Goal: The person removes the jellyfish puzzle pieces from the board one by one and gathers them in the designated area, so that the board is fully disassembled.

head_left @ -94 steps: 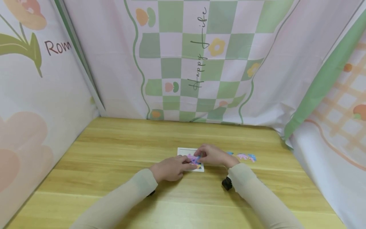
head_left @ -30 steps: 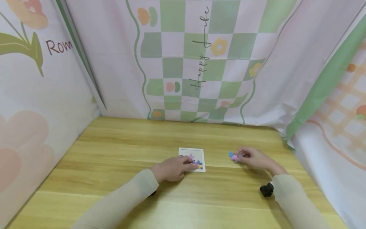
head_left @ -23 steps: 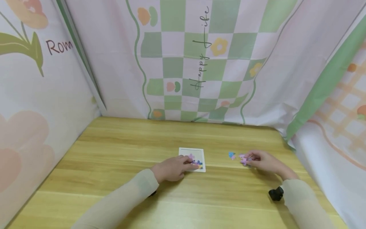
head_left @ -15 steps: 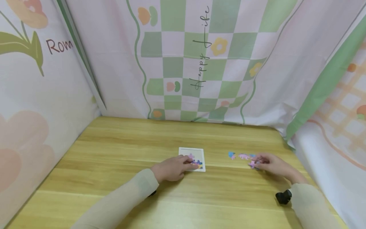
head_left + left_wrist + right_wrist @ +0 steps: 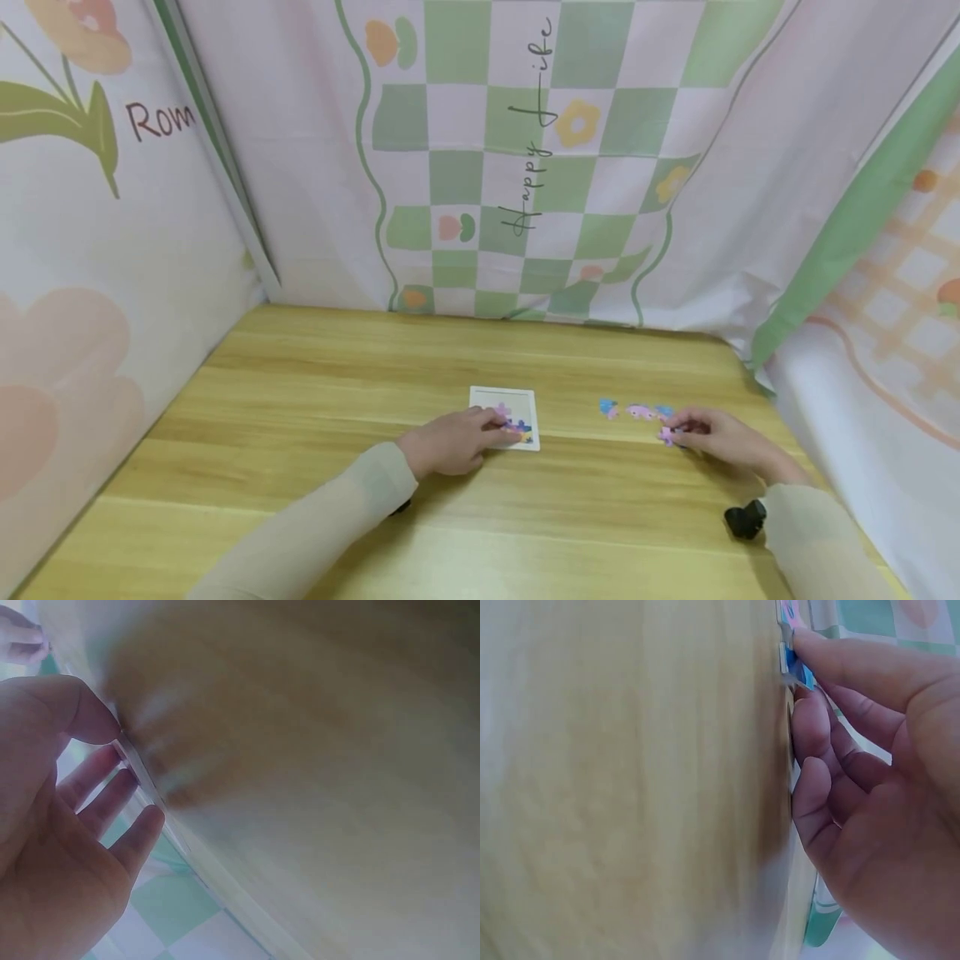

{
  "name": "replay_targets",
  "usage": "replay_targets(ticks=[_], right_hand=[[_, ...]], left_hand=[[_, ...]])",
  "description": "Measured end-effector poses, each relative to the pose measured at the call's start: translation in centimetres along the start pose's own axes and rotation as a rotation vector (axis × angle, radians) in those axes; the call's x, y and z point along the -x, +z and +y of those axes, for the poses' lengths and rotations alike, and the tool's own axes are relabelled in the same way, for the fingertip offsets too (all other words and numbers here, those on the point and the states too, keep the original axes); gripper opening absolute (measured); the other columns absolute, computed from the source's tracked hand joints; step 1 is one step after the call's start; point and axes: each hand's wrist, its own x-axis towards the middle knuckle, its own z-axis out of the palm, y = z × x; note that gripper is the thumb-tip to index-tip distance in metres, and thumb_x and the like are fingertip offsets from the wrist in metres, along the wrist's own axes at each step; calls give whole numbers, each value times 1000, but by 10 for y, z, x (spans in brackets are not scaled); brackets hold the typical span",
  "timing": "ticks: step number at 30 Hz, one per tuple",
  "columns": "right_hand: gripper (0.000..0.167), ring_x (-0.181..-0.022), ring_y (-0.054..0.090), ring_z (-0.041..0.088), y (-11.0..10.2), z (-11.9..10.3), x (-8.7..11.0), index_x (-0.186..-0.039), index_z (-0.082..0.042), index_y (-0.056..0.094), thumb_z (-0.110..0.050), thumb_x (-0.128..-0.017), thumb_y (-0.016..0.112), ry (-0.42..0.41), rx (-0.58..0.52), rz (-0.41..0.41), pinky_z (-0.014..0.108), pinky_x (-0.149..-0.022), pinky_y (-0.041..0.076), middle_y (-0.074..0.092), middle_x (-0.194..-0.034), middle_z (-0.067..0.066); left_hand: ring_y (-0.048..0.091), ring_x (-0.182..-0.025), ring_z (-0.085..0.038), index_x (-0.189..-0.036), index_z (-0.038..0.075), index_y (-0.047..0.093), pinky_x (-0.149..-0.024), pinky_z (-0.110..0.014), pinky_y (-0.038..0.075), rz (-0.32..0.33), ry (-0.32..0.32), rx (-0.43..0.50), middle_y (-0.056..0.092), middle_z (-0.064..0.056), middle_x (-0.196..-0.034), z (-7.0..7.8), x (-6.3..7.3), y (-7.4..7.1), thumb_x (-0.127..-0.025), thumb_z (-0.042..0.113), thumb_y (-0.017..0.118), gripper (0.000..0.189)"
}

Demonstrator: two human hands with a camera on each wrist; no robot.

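My left hand [image 5: 453, 442] rests on a white-framed puzzle board [image 5: 534, 417], its fingers stretched over the lower left part. In the left wrist view the fingertips [image 5: 150, 817] lie along the board's thin edge. Pink and purple-yellow pieces [image 5: 517, 427] show inside the frame beside the hand; the rest is covered. Off to the right, my right hand [image 5: 720, 437] pinches a pink and blue puzzle piece [image 5: 667, 436] between thumb and fingers, low at the tabletop. The right wrist view shows the piece's blue part [image 5: 802, 671] under the thumb.
Just beyond the right hand, loose pieces lie in a row: a blue and pink one [image 5: 608, 407], a pink one with eyes [image 5: 641, 412] and a bluish one [image 5: 663, 412]. The wooden table [image 5: 337, 367] meets a checkered curtain [image 5: 450, 179] at the back.
My right hand has left the board and carried the pink and blue puzzle piece right, then slightly nearer, to the loose pieces. My left hand has stayed on the board.
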Motion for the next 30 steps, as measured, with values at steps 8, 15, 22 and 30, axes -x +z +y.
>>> replay_targets(ticks=[8, 15, 22, 30], right_hand=[[26, -87, 55, 12, 2, 1, 0, -118, -2, 66, -21, -99, 65, -15, 44, 36, 24, -72, 48, 65, -104, 6], [28, -90, 56, 15, 3, 0, 2, -118, 1, 64, -20, -99, 66, -7, 44, 45, 24, -74, 49, 65, -105, 7], [30, -90, 56, 16, 2, 1, 3, -118, 0, 63, -23, -99, 66, 15, 24, 44, 25, -72, 51, 64, -105, 8], [26, -91, 57, 19, -2, -5, 1, -115, -2, 64, -24, -100, 64, 7, 41, 65, 29, -70, 52, 64, -101, 8]], left_hand=[[35, -143, -20, -154, 31, 43, -117, -31, 29, -15, -29, 50, 41, -4, -155, 0, 0, -1, -102, 18, 57, 55], [35, -144, -21, -154, 30, 43, -117, -31, 28, -12, -23, 70, 41, -4, -155, 0, 0, -2, -102, 15, 56, 55], [37, -142, -22, -148, 17, 49, -117, -31, 30, 12, -10, 115, 42, -7, -154, -2, 0, -2, -99, 10, 57, 51], [36, -143, -22, -141, 12, 51, -117, -31, 30, -2, -10, 163, 40, -8, -156, -5, 2, -1, -99, 9, 56, 42]])
